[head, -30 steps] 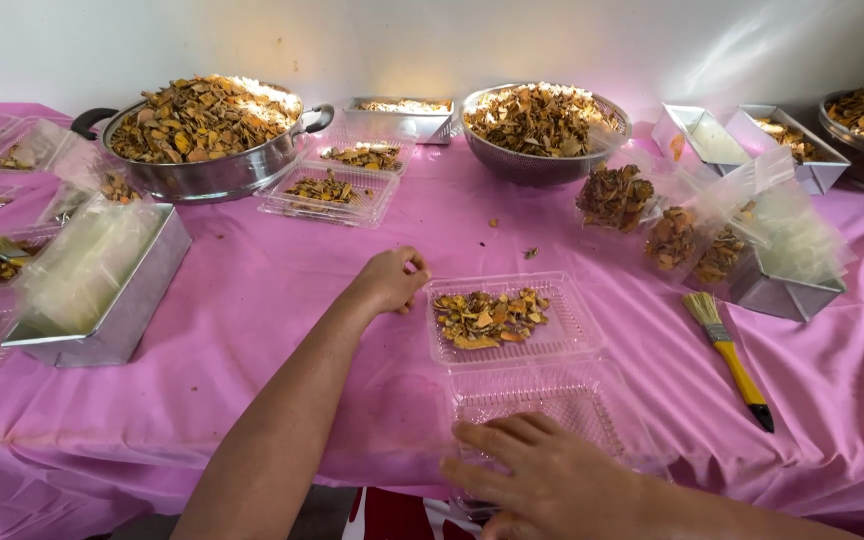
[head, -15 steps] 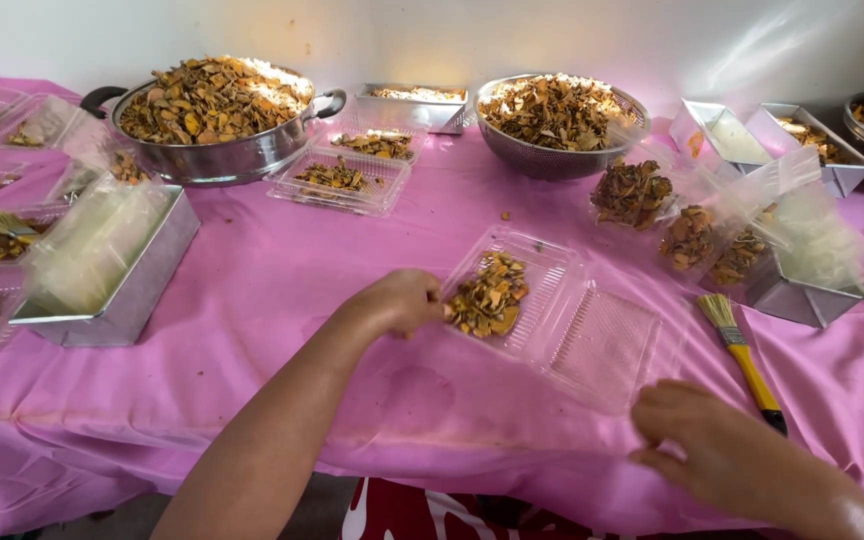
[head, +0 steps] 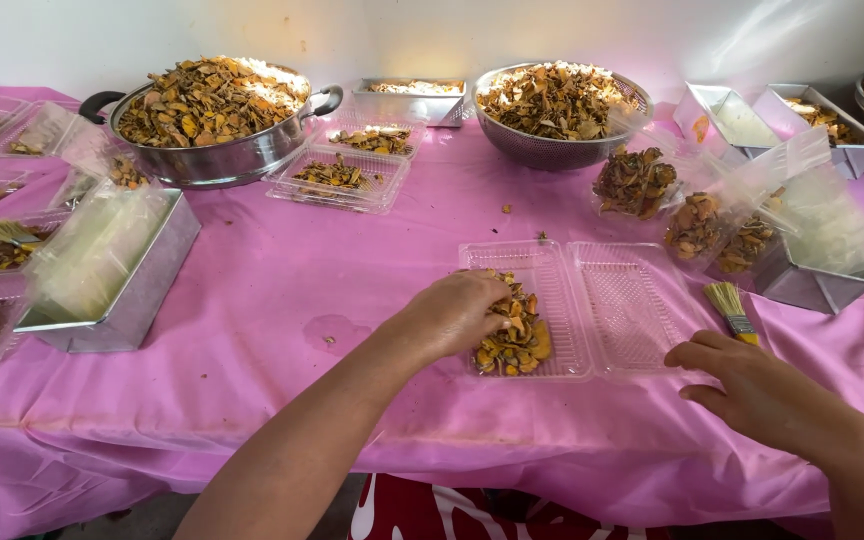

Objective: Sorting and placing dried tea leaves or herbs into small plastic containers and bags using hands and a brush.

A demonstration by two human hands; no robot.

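A clear hinged plastic box (head: 564, 262) lies open and flat on the pink tablecloth (head: 282, 290), its empty lid (head: 632, 305) spread out to the right. The left half holds a pile of dried yellow-brown slices (head: 522, 345). My left hand (head: 452, 315) rests on that pile with its fingers curled into the slices. My right hand (head: 752, 385) lies on the cloth just right of the lid's front corner, fingers loosely apart and holding nothing. A small brush (head: 730, 308) lies just beyond it.
A large metal pot (head: 212, 110) and a mesh bowl (head: 557, 105), both heaped with slices, stand at the back. Filled clear boxes (head: 342, 175) sit between them. A metal tray of plastic bags (head: 112, 270) is at the left, filled bags (head: 642, 180) and metal tins at the right.
The box, tilted up a moment ago, now lies flat with its lid open to the right. My left hand moved onto the slices. My right hand came forward to the lid's corner.
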